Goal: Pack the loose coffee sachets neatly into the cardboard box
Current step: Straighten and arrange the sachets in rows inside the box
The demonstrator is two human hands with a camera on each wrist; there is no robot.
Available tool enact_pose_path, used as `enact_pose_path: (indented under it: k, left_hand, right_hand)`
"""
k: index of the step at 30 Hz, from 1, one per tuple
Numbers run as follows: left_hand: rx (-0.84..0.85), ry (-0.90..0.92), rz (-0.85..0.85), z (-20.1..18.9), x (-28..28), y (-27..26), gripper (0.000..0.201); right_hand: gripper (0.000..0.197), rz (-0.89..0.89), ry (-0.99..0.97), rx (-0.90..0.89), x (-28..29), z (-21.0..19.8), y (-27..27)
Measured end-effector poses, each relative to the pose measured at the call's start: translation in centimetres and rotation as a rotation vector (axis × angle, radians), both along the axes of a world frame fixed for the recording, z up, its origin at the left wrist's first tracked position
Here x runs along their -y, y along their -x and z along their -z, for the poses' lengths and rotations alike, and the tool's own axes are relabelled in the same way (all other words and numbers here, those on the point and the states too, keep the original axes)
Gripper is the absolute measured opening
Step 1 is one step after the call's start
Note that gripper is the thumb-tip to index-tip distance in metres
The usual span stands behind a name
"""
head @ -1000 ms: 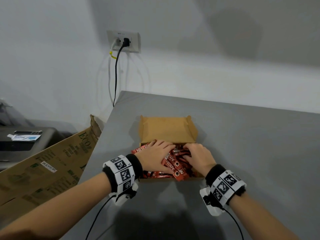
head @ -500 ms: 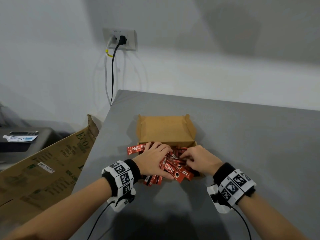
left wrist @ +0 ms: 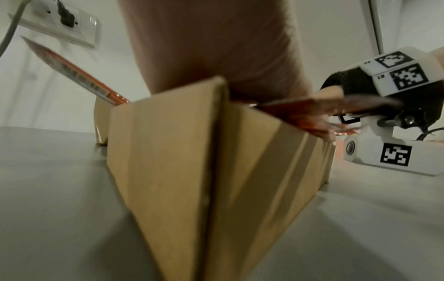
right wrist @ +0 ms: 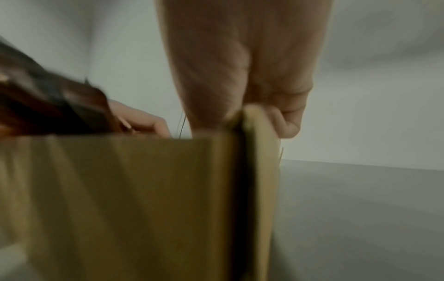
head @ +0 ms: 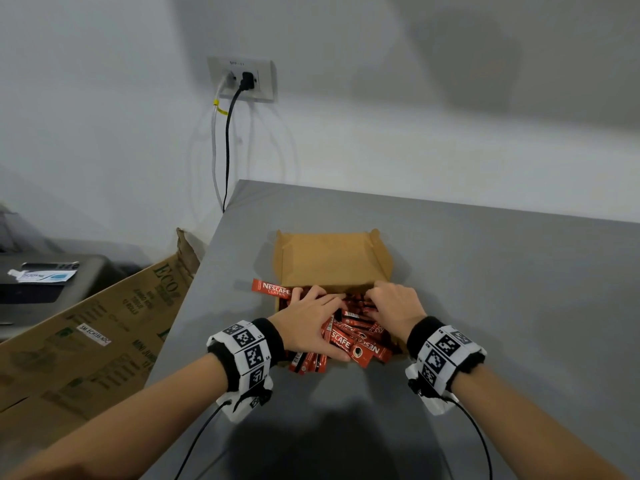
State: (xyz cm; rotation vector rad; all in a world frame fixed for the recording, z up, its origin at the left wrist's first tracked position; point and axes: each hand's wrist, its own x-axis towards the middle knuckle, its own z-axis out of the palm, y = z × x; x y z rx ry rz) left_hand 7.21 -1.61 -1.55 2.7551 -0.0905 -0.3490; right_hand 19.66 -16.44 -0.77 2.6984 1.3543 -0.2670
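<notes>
An open cardboard box [head: 329, 261] sits on the grey table [head: 502, 306] with its lid folded back. A heap of red coffee sachets [head: 349, 341] fills it untidily. One sachet [head: 273, 289] pokes out over the left wall, and several stick out over the near wall. My left hand [head: 308, 320] lies across the heap, fingers and thumb closed around a bunch of sachets. At the right side, my right hand [head: 391, 306] has its fingers curled down into the heap. The wrist views show the box walls [left wrist: 180, 152] [right wrist: 120, 190] close up under each palm.
A big flattened carton [head: 86, 341] leans against the table's left edge. A wall socket [head: 242, 79] with two cables hangs behind that corner. A dark device [head: 52, 278] stands lower left. Bare table surface lies right of the box and in front of it.
Both hands have shuffled the heap. One sachet has slid out over the left wall and several now overhang the near wall. My right hand moved a little toward the far right corner.
</notes>
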Motion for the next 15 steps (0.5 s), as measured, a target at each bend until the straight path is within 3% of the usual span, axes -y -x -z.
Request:
enact_pose_path:
  k: [4,7,12,15]
  left_hand:
    - [-0.005,0.048,-0.030,-0.48,0.32,0.05,0.084]
    - [-0.020,0.041,-0.030,-0.51,0.38,0.05,0.090]
    - [-0.042,0.021,-0.014,-0.40,0.26,-0.10,0.095]
    - [-0.049,0.025,-0.018,-0.37,0.29,-0.02,0.092]
  right_hand:
    - [0.017,-0.028,0.000,-0.007,-0.02,-0.19,-0.22]
    - [0.011,-0.022,-0.038,-0.046,0.24,-0.52,-0.49]
    - [0.021,-0.033,-0.048,-0.108,0.44,-0.74,-0.58]
    - [0.015,-0.037,-0.020,-0.080,0.16,-0.46,-0.43]
